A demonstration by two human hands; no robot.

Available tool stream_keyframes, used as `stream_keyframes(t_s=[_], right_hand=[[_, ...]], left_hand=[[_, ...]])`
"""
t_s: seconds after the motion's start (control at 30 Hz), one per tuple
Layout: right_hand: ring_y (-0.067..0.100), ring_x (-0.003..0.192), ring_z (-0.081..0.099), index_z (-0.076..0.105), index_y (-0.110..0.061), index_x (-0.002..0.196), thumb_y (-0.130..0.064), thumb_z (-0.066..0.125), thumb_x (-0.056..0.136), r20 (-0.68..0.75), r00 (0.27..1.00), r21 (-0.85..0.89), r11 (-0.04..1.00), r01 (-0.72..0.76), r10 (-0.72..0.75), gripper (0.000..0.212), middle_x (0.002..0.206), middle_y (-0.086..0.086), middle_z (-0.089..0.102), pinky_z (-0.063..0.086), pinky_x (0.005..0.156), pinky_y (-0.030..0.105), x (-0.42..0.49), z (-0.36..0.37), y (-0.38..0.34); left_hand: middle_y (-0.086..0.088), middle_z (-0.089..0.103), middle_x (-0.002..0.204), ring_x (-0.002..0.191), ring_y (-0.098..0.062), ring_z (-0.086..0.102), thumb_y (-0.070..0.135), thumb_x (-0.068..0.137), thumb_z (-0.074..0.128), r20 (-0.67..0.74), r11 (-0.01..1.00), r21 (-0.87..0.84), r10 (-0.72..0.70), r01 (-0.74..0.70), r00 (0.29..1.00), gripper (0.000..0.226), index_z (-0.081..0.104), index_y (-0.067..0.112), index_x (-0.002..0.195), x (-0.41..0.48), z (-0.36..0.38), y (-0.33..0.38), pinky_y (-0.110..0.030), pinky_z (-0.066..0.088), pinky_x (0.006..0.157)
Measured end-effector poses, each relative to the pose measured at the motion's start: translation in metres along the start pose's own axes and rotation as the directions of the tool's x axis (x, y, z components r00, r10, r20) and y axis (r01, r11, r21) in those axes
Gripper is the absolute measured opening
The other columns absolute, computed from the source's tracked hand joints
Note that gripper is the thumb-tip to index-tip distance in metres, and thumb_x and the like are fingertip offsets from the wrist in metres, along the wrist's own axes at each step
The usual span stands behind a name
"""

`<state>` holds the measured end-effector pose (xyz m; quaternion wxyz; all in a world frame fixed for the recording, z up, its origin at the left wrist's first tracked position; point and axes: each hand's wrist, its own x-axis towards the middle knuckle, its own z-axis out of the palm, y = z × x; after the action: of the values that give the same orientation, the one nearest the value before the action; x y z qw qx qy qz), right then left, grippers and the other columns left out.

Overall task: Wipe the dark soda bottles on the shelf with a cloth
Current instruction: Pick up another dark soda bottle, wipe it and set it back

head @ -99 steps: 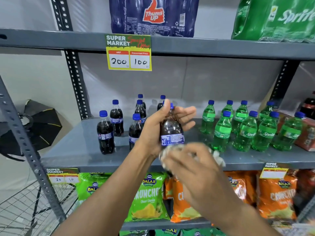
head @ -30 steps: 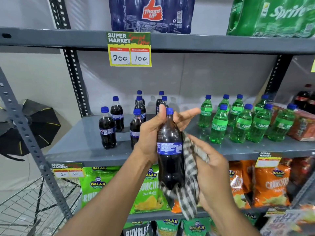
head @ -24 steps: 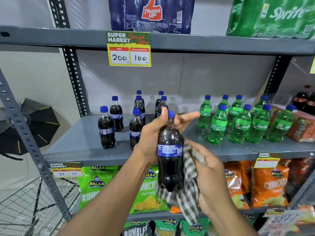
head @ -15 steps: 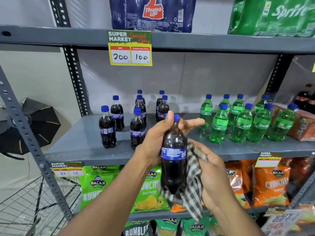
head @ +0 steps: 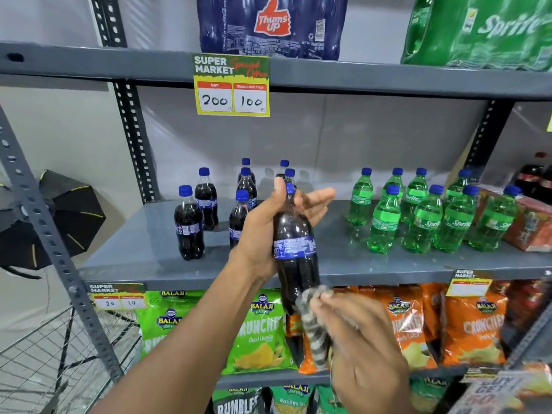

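While the left hand (head: 265, 234) wraps its grip around the dark soda bottle (head: 294, 255) held before the shelf (head: 134, 252), the right hand (head: 361, 339), at five o'clock, pinches the checked cloth (head: 313, 327) against its base.

Two bare forearms, left hand (head: 263, 234) and right hand (head: 367, 351) without sleeves, gloves or rings.

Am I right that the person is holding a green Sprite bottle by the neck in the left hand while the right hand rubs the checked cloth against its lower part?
Not quite: the bottle in the left hand is a dark soda bottle with a blue cap, not a green Sprite one. The green Sprite bottles stand untouched on the shelf. The rest holds: the head view shows the right hand pressing the checked cloth against its lower part.
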<state>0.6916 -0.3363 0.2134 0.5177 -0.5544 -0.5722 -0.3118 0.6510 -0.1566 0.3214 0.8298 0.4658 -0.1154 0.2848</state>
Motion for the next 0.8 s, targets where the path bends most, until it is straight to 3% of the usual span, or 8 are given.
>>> stream_keyframes(t_s=[0.1,0.23,0.3,0.4,0.47,0.57,0.67,0.8], right_hand=[[0.023,0.111,0.06,0.067,-0.008,0.123,-0.004,0.053,0.096,-0.017,0.993,0.01,0.993,-0.116,0.116,0.031,0.118,0.002,0.067,0.052,0.091,0.037,0.017,-0.005,0.003],[0.02,0.111,0.053,0.073,-0.019,0.116,-0.014,0.041,0.105,0.157,0.978,-0.123,0.98,0.159,-0.139,0.034,0.121,-0.005,0.061,0.043,0.1,0.032,0.01,-0.001,-0.016],[0.02,0.11,0.053,0.072,-0.022,0.116,-0.01,0.044,0.103,0.158,0.975,-0.103,0.98,0.171,-0.153,0.033,0.12,-0.005,0.061,0.045,0.098,0.033,0.012,-0.003,-0.01],[0.017,0.111,0.061,0.069,-0.021,0.121,0.016,0.062,0.084,-0.003,0.985,0.06,0.984,-0.17,0.17,0.053,0.118,-0.002,0.066,0.05,0.096,0.027,0.02,-0.007,0.008],[0.016,0.11,0.064,0.07,-0.021,0.12,0.025,0.064,0.077,-0.039,0.962,0.098,0.959,-0.267,0.271,0.063,0.116,0.0,0.068,0.05,0.094,0.022,0.021,-0.007,0.011],[0.025,0.108,0.063,0.07,-0.017,0.121,0.003,0.061,0.088,-0.025,0.994,0.088,0.99,-0.106,0.109,0.04,0.117,0.0,0.069,0.052,0.088,0.033,0.013,-0.005,0.002],[0.026,0.108,0.058,0.073,-0.015,0.117,-0.001,0.058,0.093,0.034,0.999,0.026,0.999,0.03,-0.031,0.032,0.121,-0.002,0.069,0.048,0.09,0.034,0.02,-0.006,-0.002],[0.027,0.107,0.059,0.071,-0.012,0.12,0.005,0.058,0.094,-0.007,0.999,-0.067,0.997,0.039,-0.04,0.033,0.121,0.001,0.067,0.049,0.094,0.036,0.055,-0.006,0.003]], left_hand=[[-0.028,0.066,0.126,0.132,-0.036,0.055,0.049,0.097,0.048,0.012,0.998,0.065,-0.006,0.005,1.0,0.045,0.058,0.012,0.075,-0.002,0.006,-0.008,-0.046,0.034,0.117],[-0.026,0.069,0.122,0.13,-0.034,0.057,0.044,0.102,0.04,-0.007,0.993,0.12,-0.005,0.005,1.0,0.044,0.054,0.01,0.077,-0.003,0.008,-0.012,-0.044,0.036,0.116],[-0.026,0.069,0.122,0.13,-0.035,0.057,0.043,0.101,0.04,-0.008,0.991,0.136,0.003,-0.002,1.0,0.043,0.053,0.009,0.078,-0.004,0.007,-0.011,-0.046,0.035,0.117],[-0.029,0.067,0.124,0.13,-0.036,0.056,0.043,0.101,0.039,-0.018,0.993,0.116,0.017,-0.015,1.0,0.044,0.053,0.008,0.078,-0.007,0.008,-0.009,-0.046,0.036,0.116],[-0.03,0.064,0.127,0.129,-0.035,0.057,0.043,0.102,0.038,-0.003,0.993,0.113,0.021,-0.021,1.0,0.045,0.053,0.007,0.078,-0.009,0.011,-0.008,-0.043,0.038,0.115],[-0.03,0.062,0.129,0.128,-0.034,0.059,0.041,0.102,0.037,0.005,0.993,0.113,0.018,-0.018,1.0,0.045,0.054,0.006,0.078,-0.009,0.015,-0.009,-0.04,0.039,0.114],[-0.031,0.061,0.13,0.13,-0.035,0.057,0.038,0.103,0.035,0.032,0.988,0.155,0.013,-0.018,0.999,0.045,0.054,0.004,0.082,-0.011,0.014,-0.015,-0.045,0.035,0.117],[-0.03,0.058,0.137,0.135,-0.036,0.051,0.046,0.101,0.051,0.076,0.974,0.225,-0.004,-0.013,0.997,0.045,0.065,0.004,0.093,-0.014,0.014,-0.023,-0.049,0.033,0.117]])
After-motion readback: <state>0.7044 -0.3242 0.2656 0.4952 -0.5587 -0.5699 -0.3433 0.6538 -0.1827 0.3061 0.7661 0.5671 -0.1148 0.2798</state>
